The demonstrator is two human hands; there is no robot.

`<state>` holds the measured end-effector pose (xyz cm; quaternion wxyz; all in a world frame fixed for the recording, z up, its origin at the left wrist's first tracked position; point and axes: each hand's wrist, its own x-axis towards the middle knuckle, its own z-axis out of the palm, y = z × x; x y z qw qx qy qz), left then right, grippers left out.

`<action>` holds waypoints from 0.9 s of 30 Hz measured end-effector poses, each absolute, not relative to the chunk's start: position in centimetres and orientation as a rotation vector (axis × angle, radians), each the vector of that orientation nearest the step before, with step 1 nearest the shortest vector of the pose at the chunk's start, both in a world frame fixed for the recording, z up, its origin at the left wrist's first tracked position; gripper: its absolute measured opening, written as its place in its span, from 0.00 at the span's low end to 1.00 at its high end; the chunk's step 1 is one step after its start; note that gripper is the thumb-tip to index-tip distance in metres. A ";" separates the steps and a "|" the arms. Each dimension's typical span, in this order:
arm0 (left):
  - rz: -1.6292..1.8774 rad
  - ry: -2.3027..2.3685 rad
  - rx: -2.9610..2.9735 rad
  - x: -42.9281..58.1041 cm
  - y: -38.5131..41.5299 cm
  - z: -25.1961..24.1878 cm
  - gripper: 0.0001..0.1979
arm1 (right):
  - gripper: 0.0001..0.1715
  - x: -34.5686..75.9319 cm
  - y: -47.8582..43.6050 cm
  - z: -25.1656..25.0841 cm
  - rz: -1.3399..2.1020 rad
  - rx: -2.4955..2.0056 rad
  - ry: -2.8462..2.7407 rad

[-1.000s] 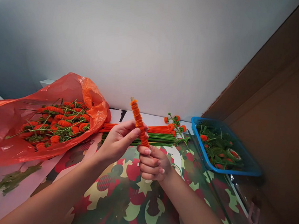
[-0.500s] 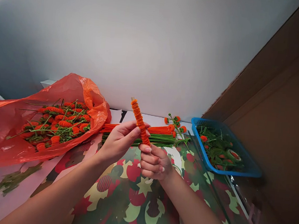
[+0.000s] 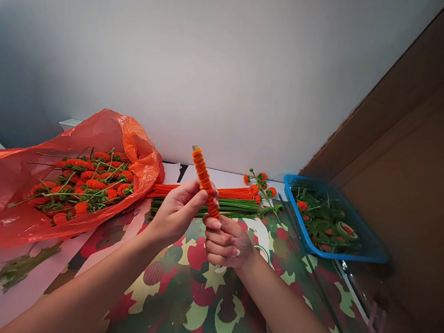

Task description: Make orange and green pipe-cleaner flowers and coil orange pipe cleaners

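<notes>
An orange pipe cleaner (image 3: 201, 171) is wound in a tight coil around a thin pale stick (image 3: 195, 147), whose tip sticks out at the top. My left hand (image 3: 181, 207) pinches the coil at its middle between thumb and fingers. Wrapped round the lower end is my right hand (image 3: 226, 241), its thumb against the coil. The stick leans to the left, upright over the table. Behind the hands lie a bundle of orange pipe cleaners (image 3: 235, 193) and a bundle of green pipe cleaners (image 3: 237, 208).
An orange plastic bag (image 3: 104, 118) full of orange flowers with green stems lies at left. A blue basket (image 3: 308, 245) at right holds green leaves, orange flowers and a tape roll (image 3: 347, 230). A finished-looking flower stem (image 3: 261, 183) rests behind. A cardboard panel (image 3: 414, 169) stands right.
Both hands and the coil have shifted slightly to the left. The coil's top has dipped a touch; the grip of both hands stays the same.
</notes>
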<state>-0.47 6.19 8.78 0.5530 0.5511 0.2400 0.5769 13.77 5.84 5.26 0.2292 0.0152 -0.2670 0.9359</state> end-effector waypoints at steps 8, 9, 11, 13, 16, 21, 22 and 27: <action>1.414 0.633 1.330 -0.3 6.1 8.6 0.11 | 0.33 13.7 5.8 5.3 2.529 0.139 -0.716; 1.414 0.637 1.315 -0.4 6.1 8.6 0.11 | 0.33 13.7 5.8 5.3 2.523 0.171 -0.715; 1.396 0.644 1.276 -0.4 6.3 8.5 0.11 | 0.33 13.9 5.9 5.3 2.509 0.216 -0.722; 1.378 0.647 1.251 -0.5 6.4 8.5 0.12 | 0.35 14.1 6.0 5.4 2.486 0.247 -0.744; 1.385 0.652 1.252 -0.6 6.5 8.5 0.11 | 0.36 14.3 6.2 5.5 2.452 0.250 -0.790; 1.426 0.657 1.303 -0.5 6.3 8.7 0.10 | 0.32 14.2 6.2 5.5 2.433 0.231 -0.817; 1.429 0.658 1.316 -0.5 6.2 8.7 0.10 | 0.31 14.2 6.2 5.5 2.436 0.225 -0.816; 1.440 0.695 1.350 -0.5 6.3 8.4 0.09 | 0.29 14.0 6.1 5.4 2.426 0.191 -0.791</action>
